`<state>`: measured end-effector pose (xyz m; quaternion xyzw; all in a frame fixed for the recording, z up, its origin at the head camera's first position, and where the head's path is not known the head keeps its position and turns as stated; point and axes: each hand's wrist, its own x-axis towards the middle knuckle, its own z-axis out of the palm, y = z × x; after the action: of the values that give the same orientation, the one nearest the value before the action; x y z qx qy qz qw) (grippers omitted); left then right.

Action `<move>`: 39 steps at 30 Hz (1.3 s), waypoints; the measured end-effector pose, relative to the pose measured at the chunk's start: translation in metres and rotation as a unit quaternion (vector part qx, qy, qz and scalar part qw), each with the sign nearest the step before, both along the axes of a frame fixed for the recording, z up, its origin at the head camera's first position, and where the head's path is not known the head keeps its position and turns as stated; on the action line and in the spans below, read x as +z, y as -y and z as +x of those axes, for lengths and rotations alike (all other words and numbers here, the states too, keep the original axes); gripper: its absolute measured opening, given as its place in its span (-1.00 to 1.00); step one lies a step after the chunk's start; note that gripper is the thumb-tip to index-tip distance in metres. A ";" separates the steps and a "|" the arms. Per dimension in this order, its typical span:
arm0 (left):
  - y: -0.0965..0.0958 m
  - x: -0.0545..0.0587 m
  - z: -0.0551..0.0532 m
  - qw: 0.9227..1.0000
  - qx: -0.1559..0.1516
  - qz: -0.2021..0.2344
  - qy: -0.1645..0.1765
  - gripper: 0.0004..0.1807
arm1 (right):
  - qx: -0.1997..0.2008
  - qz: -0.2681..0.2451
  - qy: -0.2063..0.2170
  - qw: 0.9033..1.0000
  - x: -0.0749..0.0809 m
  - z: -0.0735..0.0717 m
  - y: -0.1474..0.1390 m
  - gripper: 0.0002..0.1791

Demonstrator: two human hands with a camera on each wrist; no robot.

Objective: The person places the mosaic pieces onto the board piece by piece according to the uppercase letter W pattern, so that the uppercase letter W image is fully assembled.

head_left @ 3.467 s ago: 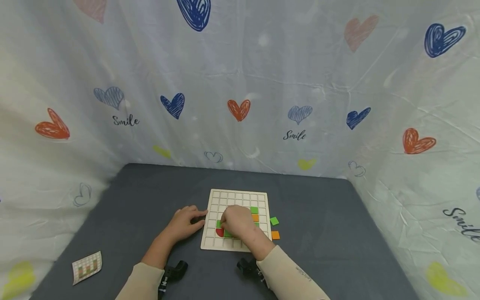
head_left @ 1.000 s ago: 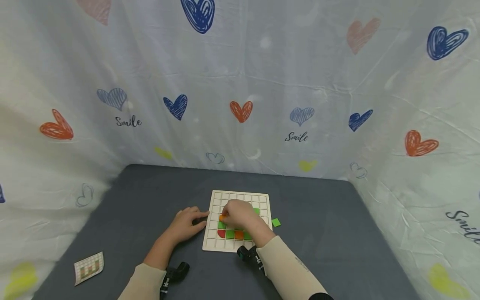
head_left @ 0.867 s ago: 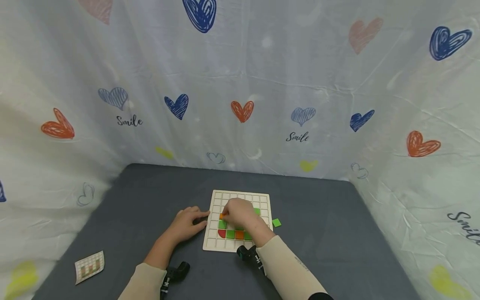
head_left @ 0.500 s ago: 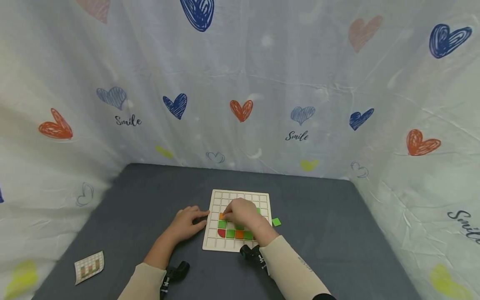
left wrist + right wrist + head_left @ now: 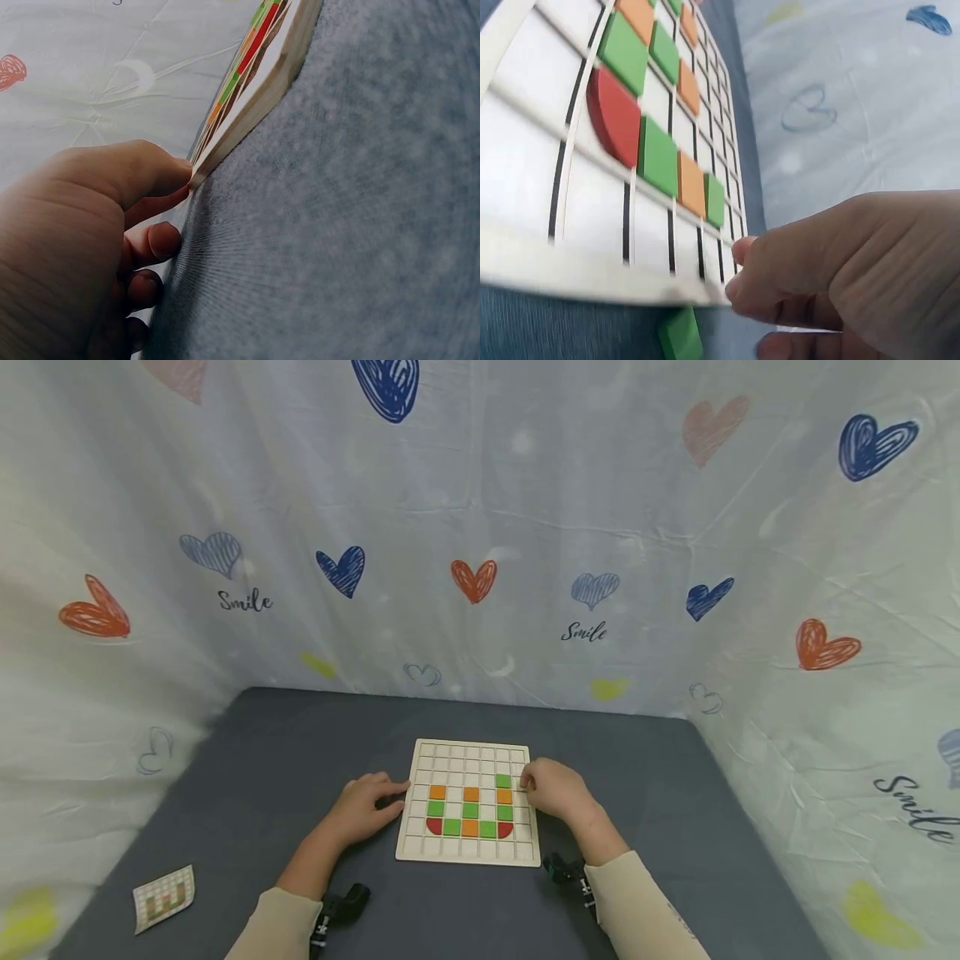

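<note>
A pale gridded wooden board (image 5: 442, 762) lies flat, with several green, orange and red tiles set in its squares. The tiles form three columns joined by a bottom row, with a rounded red tile (image 5: 434, 827) at its left corner. My left hand (image 5: 362, 808) touches the board's left edge with thumb and index fingertips. At the right edge, my right hand (image 5: 557, 789) has its fingers bent and its fingertips over the rim. In the right wrist view, a loose green tile (image 5: 681, 335) lies on the table just outside the board, apart from the fingertips; in the head view it is hidden.
A small printed pattern card (image 5: 163, 897) lies on the dark grey table (image 5: 465, 910) at the left. A white curtain (image 5: 525, 510) with hearts surrounds the table's back and sides. Dark wrist camera mounts (image 5: 348, 906) jut out below both hands.
The right hand has moved from the board's left part to its right edge. An orange tile, earlier loose at the right, now sits atop the left column. The left hand keeps its place.
</note>
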<state>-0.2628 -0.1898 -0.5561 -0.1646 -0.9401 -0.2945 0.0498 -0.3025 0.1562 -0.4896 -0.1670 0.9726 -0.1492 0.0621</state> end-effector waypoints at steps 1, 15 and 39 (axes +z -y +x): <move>0.000 0.000 0.000 1.000 0.000 0.000 0.000 -0.55 | -0.007 0.004 0.001 1.000 -0.001 0.001 -0.005 -0.79; 0.001 -0.001 0.000 1.000 -0.002 0.001 -0.005 -0.55 | -0.014 0.025 -0.016 0.999 -0.014 0.005 -0.035 -0.76; 0.002 -0.001 0.003 0.999 -0.011 0.018 -0.035 -0.58 | 0.077 -0.026 -0.013 0.997 0.015 0.002 0.043 -0.74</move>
<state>-0.2602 -0.1916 -0.5573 -0.1838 -0.9304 -0.3064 0.0823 -0.3010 0.1135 -0.4750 -0.2451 0.9533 -0.1668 0.0568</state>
